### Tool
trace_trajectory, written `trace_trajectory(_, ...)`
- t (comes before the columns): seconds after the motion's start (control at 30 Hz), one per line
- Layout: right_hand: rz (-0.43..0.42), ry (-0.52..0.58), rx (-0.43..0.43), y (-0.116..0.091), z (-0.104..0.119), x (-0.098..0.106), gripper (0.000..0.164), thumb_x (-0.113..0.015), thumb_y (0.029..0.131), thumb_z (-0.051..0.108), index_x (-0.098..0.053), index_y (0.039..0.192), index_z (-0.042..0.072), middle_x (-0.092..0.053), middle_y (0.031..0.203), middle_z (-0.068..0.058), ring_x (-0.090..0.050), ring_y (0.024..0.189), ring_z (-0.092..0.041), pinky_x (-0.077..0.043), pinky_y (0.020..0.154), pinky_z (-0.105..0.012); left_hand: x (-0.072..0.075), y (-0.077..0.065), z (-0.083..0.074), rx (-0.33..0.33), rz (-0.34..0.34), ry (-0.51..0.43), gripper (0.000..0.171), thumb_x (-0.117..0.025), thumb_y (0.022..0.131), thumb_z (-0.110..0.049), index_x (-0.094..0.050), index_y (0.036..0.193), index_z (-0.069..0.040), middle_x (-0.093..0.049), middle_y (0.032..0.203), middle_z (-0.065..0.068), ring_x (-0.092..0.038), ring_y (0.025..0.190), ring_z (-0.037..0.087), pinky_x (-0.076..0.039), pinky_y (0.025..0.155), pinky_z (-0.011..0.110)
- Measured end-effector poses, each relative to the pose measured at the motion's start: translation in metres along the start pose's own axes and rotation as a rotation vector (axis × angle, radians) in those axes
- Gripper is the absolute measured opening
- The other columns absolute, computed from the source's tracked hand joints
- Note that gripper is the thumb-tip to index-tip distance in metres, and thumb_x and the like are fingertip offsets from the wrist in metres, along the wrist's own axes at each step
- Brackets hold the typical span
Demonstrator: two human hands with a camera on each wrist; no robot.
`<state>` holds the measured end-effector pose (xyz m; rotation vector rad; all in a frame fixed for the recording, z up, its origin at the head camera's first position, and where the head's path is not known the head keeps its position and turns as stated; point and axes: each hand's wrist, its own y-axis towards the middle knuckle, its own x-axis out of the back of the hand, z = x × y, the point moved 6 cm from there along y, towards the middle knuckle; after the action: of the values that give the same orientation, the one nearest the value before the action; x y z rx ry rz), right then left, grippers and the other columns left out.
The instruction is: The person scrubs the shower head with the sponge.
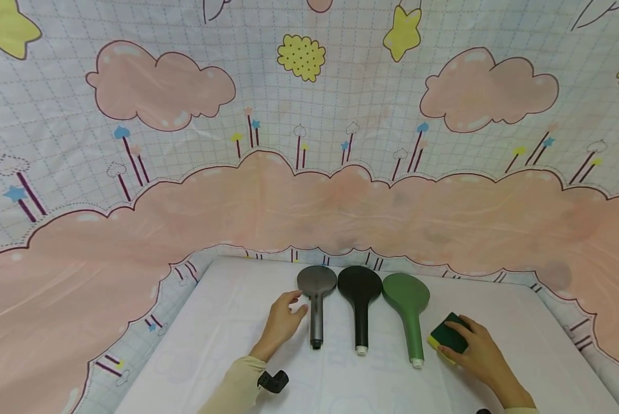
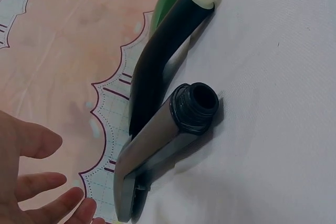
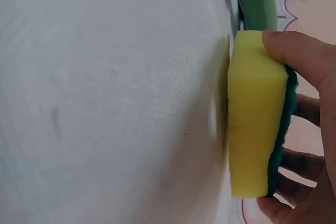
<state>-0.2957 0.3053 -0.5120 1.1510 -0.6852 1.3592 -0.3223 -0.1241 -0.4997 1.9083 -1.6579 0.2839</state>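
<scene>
Three shower heads lie in a row on the white table: a grey one (image 1: pixel 316 280), a black one (image 1: pixel 360 283) and a green one (image 1: pixel 406 293). My left hand (image 1: pixel 280 319) hovers at the left of the grey one, fingers spread, close to its neck. The left wrist view shows a gap between that hand (image 2: pixel 37 182) and the grey handle (image 2: pixel 149 142), whose threaded end is open. At the right of the green one, my right hand (image 1: pixel 479 349) grips a sponge (image 1: pixel 454 336) with thumb and fingertips. Its yellow foam (image 3: pixel 254 114) and green scouring layer show in the right wrist view.
The white table (image 1: pixel 195 345) extends around the row on both sides and in front. Behind it hangs a patterned cloth (image 1: pixel 340 213) with clouds and stars. White fittings (image 1: pixel 361 349) cap the black and green handles. A black wrist camera (image 1: pixel 273 381) sits on the left sleeve.
</scene>
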Motion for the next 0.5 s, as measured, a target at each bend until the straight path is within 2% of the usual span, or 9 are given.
trace_trajectory(0.2, -0.019, 0.015, 0.038, 0.000, 0.000, -0.003, 0.062, -0.084, 0.073, 0.040, -0.066, 0.120, 0.004, -0.049, 0.133, -0.035, -0.049, 0.116, -0.058, -0.048, 0.083, -0.068, 0.004, -0.001, -0.001, -0.014, -0.005, 0.011, 0.039, -0.065, 0.091, -0.013, -0.061, 0.126, 0.003, -0.064, 0.124, 0.016, -0.061, 0.114, 0.034, -0.052, 0.092, 0.048)
trace_trajectory(0.27, -0.007, 0.005, 0.027, 0.000, 0.000, -0.003, 0.064, -0.083, 0.073, 0.043, -0.065, 0.122, 0.005, -0.048, 0.134, -0.035, -0.048, 0.117, -0.058, -0.046, 0.085, -0.069, 0.005, -0.002, 0.000, -0.012, -0.002, 0.005, 0.039, -0.065, 0.091, -0.013, -0.061, 0.127, 0.003, -0.064, 0.125, 0.017, -0.061, 0.114, 0.036, -0.052, 0.092, 0.049)
trace_trajectory(0.5, -0.010, -0.027, 0.020, 0.005, 0.004, 0.010, 0.068, -0.073, 0.082, 0.052, -0.059, 0.129, 0.005, -0.043, 0.141, -0.033, -0.041, 0.123, -0.058, -0.037, 0.091, -0.076, 0.011, -0.004, -0.007, -0.010, 0.013, -0.013, 0.040, -0.063, 0.093, -0.016, -0.060, 0.129, 0.001, -0.061, 0.131, 0.020, -0.058, 0.120, 0.039, -0.050, 0.097, 0.051)
